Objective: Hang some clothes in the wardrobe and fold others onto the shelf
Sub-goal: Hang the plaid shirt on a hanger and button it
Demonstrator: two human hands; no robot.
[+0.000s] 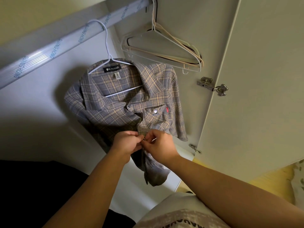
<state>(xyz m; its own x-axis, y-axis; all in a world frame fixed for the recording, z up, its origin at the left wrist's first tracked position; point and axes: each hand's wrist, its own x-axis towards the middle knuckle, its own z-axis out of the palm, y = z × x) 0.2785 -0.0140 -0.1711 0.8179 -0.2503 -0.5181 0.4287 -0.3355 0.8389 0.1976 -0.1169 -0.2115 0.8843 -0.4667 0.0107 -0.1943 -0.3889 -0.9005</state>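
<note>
A grey and tan plaid shirt (118, 102) hangs on a white wire hanger (105, 38), hooked over the wardrobe rail (54, 45). Its collar lies open and a chest pocket carries a small logo. Both hands meet at the shirt's front placket, below the pocket. My left hand (126, 143) pinches the left edge of the placket. My right hand (159, 143) pinches the right edge, fingertips almost touching the left hand's. The shirt's lower part hangs behind my wrists.
Several empty hangers (166, 46) in white, beige and black hang at the rail's right end. The open wardrobe door (256, 79) with its hinge (212, 86) stands at the right. A wardrobe shelf (144, 183) lies below the shirt.
</note>
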